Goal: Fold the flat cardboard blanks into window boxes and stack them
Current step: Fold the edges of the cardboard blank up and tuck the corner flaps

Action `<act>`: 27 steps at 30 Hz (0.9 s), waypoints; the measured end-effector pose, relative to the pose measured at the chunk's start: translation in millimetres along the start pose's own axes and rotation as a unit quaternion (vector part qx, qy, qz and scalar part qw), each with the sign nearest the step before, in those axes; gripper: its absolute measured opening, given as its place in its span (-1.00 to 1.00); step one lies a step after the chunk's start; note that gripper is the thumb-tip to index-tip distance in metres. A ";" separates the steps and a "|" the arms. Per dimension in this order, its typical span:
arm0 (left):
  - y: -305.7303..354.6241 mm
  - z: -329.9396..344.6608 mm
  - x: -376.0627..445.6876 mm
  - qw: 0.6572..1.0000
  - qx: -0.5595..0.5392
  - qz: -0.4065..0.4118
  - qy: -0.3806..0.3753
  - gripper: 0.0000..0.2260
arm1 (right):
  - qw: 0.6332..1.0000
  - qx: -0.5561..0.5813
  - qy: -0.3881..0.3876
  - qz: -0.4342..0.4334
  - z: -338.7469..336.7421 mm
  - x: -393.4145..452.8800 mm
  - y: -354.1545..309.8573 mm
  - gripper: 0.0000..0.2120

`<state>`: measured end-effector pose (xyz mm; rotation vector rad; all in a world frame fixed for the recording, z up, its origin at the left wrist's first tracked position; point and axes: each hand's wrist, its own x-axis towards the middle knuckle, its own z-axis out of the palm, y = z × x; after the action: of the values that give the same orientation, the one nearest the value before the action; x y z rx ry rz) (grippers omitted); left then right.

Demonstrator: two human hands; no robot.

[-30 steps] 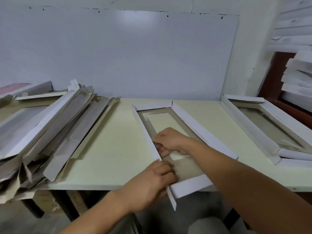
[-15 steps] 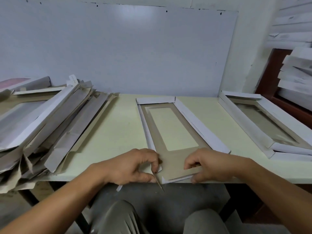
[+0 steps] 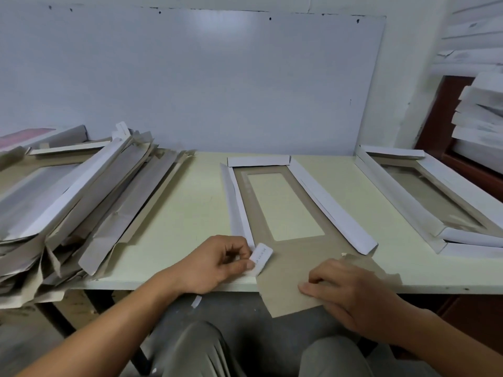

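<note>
A half-folded window box blank point(image 3: 288, 246) lies lengthwise in the middle of the pale table point(image 3: 174, 213), brown inside up, with white side walls raised and a clear window. Its near end flap lies flat and hangs over the table's front edge. My left hand point(image 3: 217, 263) pinches a small white corner tab point(image 3: 261, 255) at the blank's near left corner. My right hand point(image 3: 351, 292) holds the near flap, thumb on top and fingers curled over its right part.
A slumped pile of flat blanks point(image 3: 70, 202) fills the table's left side. A folded window box point(image 3: 435, 200) sits at the right end. More white boxes point(image 3: 481, 115) are stacked on a shelf at the far right. A white board point(image 3: 190, 85) backs the table.
The near end flap has been unfolded flat toward me over the table edge. My left hand now pinches the corner tab; my right hand moved down onto the flap.
</note>
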<state>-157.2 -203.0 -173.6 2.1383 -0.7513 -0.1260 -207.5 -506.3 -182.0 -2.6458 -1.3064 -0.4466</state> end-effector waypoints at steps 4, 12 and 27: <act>14.0 23.7 12.2 0.990 0.132 0.026 0.049 -0.95 | 0.998 0.025 0.029 0.056 -5.2 9.6 -2.4 -0.81; 31.8 33.2 18.4 0.975 0.202 0.086 0.025 -0.57 | 0.986 0.076 0.041 0.146 7.9 35.4 5.4 -0.89; 22.3 31.1 24.9 0.986 0.149 0.046 0.055 -0.90 | 0.987 -0.048 0.066 0.138 20.3 -15.4 38.0 -0.25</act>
<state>-158.0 -248.6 -172.5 2.3650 -0.8444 0.1623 -182.2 -535.4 -206.6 -2.7634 -0.8829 -0.6433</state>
